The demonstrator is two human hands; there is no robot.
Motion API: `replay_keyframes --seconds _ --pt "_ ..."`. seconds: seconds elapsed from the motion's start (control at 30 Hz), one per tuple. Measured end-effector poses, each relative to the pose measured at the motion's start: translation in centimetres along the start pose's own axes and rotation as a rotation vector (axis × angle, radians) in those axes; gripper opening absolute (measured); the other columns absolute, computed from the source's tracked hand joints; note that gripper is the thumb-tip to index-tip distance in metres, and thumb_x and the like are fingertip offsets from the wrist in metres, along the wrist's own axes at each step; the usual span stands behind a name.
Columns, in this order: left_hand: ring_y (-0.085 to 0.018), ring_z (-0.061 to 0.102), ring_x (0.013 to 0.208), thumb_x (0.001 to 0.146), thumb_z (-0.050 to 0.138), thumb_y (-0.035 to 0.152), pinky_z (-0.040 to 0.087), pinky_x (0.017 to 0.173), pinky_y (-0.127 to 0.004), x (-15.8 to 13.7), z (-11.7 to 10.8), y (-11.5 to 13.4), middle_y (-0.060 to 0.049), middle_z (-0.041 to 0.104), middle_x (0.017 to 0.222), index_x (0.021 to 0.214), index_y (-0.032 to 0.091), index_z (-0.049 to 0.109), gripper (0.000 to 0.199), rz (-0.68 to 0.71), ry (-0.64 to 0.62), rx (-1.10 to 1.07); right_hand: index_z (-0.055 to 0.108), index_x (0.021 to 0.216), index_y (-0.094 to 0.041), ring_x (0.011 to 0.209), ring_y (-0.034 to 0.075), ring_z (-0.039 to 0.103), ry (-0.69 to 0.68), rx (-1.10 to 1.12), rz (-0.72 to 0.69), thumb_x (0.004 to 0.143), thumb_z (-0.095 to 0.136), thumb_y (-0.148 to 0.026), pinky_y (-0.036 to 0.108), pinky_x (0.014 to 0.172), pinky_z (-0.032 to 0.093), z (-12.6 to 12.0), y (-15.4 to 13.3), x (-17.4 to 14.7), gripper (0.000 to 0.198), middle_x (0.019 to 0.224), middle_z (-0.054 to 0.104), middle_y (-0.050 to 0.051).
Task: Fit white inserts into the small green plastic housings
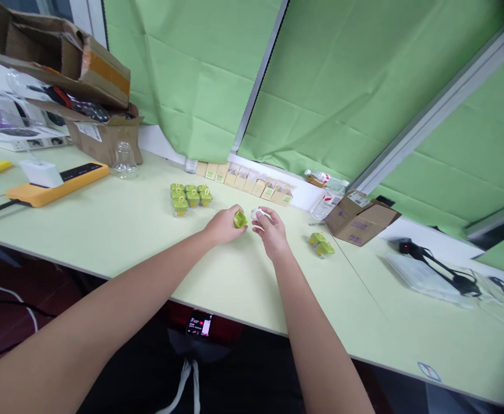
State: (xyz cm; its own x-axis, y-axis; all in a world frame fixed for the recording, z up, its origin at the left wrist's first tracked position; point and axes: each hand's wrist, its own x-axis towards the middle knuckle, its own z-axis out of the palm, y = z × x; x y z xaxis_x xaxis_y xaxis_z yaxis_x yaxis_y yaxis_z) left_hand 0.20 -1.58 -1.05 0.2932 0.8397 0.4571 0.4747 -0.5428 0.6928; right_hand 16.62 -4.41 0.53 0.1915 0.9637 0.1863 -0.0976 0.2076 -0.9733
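My left hand (224, 225) is closed around a small green lid (239, 219), which looks hollow and has its open side facing me. Close to its right, my right hand (271, 231) pinches a small white rounded piece (257, 214) between thumb and fingers; its exact kind is too small to make out. Both hands are above the middle of the table, a short gap apart. Beyond my left hand stands a cluster of several clear containers with green lids (192, 198). To the right of my right hand are a few more green-lidded containers (320, 245).
Small cardboard boxes (243, 181) line the wall. Plastic bottles (326, 202) and a brown carton (357, 221) stand at the right, near a black cable device (443, 270). On the left are an orange power strip (57, 185), a clear jar (124, 161) and large cartons (100, 138).
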Motion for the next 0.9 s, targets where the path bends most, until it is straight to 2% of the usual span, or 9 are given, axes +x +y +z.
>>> replay_keyframes --seconds 0.17,0.6,0.9 --pt "-0.016 0.056 0.067 0.074 0.067 0.037 0.039 0.058 -0.026 -0.04 0.04 -0.03 0.0 0.062 0.075 0.095 0.024 0.056 0.027 -0.012 -0.005 0.0 0.063 0.1 -0.025 0.076 0.013 0.064 -0.035 0.046 0.027 0.067 0.08 -0.043 0.028 0.072 0.053 0.05 0.09 0.02 0.042 0.091 0.069 0.0" --pt "-0.016 0.058 0.068 0.074 0.068 0.036 0.041 0.06 -0.026 -0.15 0.1 -0.04 0.001 0.063 0.076 0.094 0.024 0.055 0.026 0.0 -0.01 -0.019 0.062 0.099 -0.025 0.075 0.013 0.064 -0.058 0.08 0.069 0.066 0.08 -0.041 0.028 0.072 0.053 0.31 -0.43 -0.34 0.041 0.095 0.07 0.001" --pt "-0.016 0.056 0.066 0.074 0.067 0.037 0.039 0.058 -0.026 -0.23 0.09 0.11 0.002 0.061 0.073 0.092 0.024 0.053 0.026 -0.012 -0.019 -0.011 0.062 0.1 -0.025 0.077 0.015 0.067 -0.105 0.152 0.1 0.068 0.079 -0.04 0.028 0.072 0.053 0.09 -0.66 -0.24 0.039 0.088 0.07 0.0"
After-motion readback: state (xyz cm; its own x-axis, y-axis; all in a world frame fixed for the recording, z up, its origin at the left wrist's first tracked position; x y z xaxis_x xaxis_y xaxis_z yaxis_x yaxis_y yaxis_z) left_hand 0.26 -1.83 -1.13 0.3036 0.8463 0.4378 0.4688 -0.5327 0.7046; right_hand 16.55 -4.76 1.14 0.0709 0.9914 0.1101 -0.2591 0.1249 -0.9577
